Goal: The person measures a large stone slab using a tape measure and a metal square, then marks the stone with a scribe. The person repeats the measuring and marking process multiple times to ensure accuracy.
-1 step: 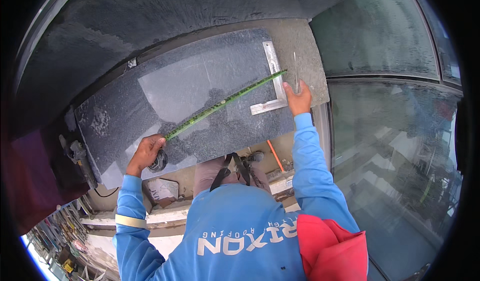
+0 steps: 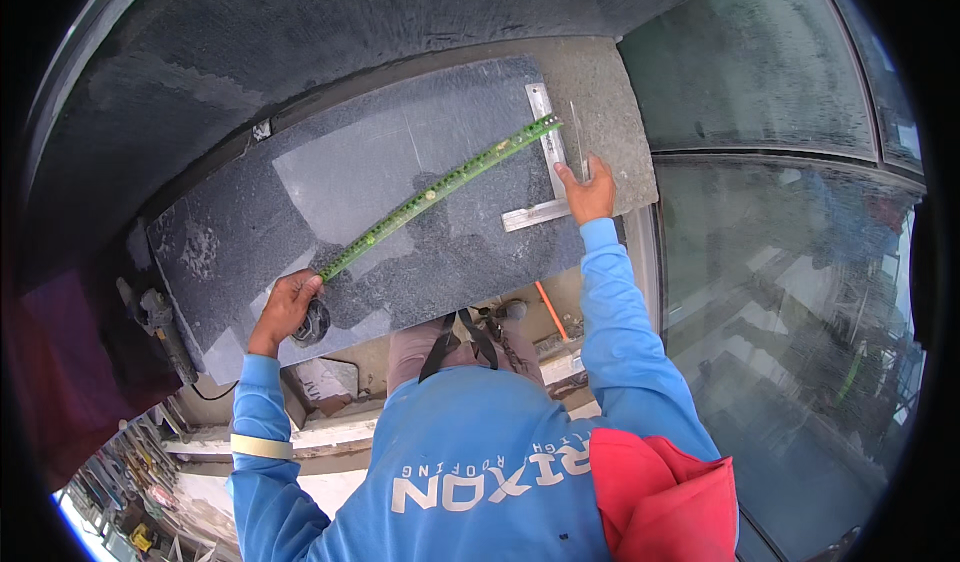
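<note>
In my left hand (image 2: 287, 310) is a tape measure, its dark round case (image 2: 312, 322) below my fingers and my thumb at the start of the blade. The green blade (image 2: 431, 195) runs out up and to the right over a dark grey stone slab (image 2: 480, 257). Its end overlaps the long arm of a metal try square (image 2: 540, 212) at the slab's right side. My right hand (image 2: 590, 194) is at the square's corner, thumb against its edge. A thin pale rod (image 2: 575, 127) sticks up from between the fingers; its kind is unclear.
An angle grinder (image 2: 163, 327) with a cord lies off the slab's left end. A dark wall (image 2: 330, 22) rises behind, and glass panels (image 2: 790, 292) stand at the right. An orange stick (image 2: 551, 312) lies below the slab. Assorted tools and scraps (image 2: 125, 472) are at lower left.
The blade's free end has shifted up and slightly left, and more of its marked face shows. My right hand has moved slightly left, carrying the thin rod. The left hand moved little.
</note>
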A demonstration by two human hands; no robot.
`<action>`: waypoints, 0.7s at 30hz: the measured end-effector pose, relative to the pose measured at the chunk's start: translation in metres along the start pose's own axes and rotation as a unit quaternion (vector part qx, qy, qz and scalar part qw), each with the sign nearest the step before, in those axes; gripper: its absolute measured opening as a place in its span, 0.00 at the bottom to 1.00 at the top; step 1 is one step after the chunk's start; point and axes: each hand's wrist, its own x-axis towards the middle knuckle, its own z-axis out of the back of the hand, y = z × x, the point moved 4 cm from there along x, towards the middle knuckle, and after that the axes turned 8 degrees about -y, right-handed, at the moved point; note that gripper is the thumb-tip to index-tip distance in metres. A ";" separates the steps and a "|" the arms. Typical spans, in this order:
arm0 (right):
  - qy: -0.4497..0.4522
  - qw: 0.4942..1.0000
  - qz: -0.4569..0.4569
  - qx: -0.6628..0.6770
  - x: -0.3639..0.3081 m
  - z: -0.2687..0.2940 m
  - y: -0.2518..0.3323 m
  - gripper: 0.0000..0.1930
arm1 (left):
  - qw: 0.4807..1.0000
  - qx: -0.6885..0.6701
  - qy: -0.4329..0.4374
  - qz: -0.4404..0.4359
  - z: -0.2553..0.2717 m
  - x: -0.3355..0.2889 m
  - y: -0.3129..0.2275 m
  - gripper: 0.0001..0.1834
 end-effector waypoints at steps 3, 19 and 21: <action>0.064 0.995 -0.054 -0.058 -0.014 -0.021 0.028 0.31 | 0.997 -0.053 -0.026 0.041 0.034 0.008 0.033 0.23; 0.367 0.929 -0.050 -0.016 -0.116 -0.111 0.227 0.26 | 0.994 -0.053 0.080 -0.055 0.079 0.110 -0.046 0.20; 0.369 0.929 -0.015 0.029 -0.124 -0.130 0.241 0.26 | 0.993 -0.017 0.097 -0.066 0.079 0.128 -0.060 0.20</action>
